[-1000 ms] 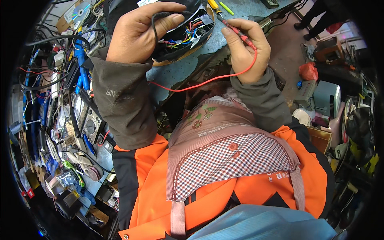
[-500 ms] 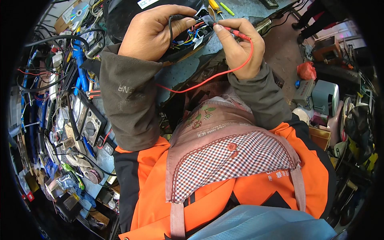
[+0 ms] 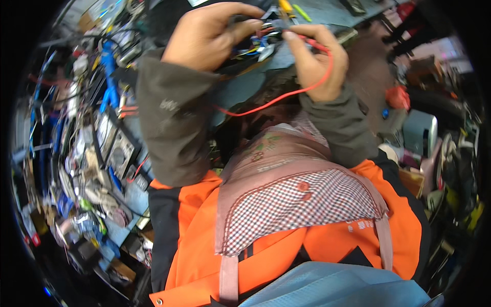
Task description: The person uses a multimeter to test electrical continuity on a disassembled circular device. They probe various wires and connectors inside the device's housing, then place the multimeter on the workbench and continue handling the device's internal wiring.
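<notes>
Pinching a black lead (image 3: 244,19) and red probe (image 3: 318,46), both hands (image 3: 200,41) (image 3: 323,66) hang over a blue worktop (image 3: 332,16) (clutter (image 3: 97,153) left, brown floor (image 3: 369,69) right).

Over my feed I'm seeing the red probe (image 3: 313,43) slanting toward coloured wires (image 3: 266,33) that are bunching, blurred, inside the open black housing (image 3: 164,24), its red lead (image 3: 238,114) sagging below.

You have two hands (image 3: 202,38) (image 3: 321,64), one red lead (image 3: 286,96), one apron (image 3: 302,210) with two straps (image 3: 228,279) (image 3: 384,243), and one blue mask (image 3: 332,287).
</notes>
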Tool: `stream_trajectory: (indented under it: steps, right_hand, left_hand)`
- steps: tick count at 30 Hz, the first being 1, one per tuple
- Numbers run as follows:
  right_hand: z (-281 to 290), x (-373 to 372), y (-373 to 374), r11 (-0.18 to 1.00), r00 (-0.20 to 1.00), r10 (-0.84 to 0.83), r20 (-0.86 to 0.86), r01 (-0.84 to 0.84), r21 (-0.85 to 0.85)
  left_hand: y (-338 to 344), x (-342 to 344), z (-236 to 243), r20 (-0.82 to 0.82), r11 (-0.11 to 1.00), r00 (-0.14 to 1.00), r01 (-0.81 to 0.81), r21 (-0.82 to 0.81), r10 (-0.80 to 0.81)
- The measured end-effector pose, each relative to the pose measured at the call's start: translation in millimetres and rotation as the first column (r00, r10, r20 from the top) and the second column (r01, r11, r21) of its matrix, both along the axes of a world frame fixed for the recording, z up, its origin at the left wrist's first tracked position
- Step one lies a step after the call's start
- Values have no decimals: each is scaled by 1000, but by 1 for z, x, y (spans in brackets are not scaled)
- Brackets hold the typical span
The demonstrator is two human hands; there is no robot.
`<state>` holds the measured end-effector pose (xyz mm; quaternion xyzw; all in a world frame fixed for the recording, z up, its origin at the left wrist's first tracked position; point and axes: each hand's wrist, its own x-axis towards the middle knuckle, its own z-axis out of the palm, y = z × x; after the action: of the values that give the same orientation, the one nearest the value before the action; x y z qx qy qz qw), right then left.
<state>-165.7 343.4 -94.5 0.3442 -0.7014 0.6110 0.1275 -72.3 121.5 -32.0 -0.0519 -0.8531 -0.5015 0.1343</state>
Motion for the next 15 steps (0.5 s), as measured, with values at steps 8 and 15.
stream_trajectory:
  steps: [8, 15]
  right_hand:
    - [2, 3, 3, 999, 996, -29, 88, 27, 24]
    - [5, 2, 4, 998, 994, -21, 109, 15, 55]
  left_hand:
    - [7, -31, -16, -111, 961, 994, -9, -277, -23]
    - [13, -40, -20, -127, 942, 991, -82, -325, 42]
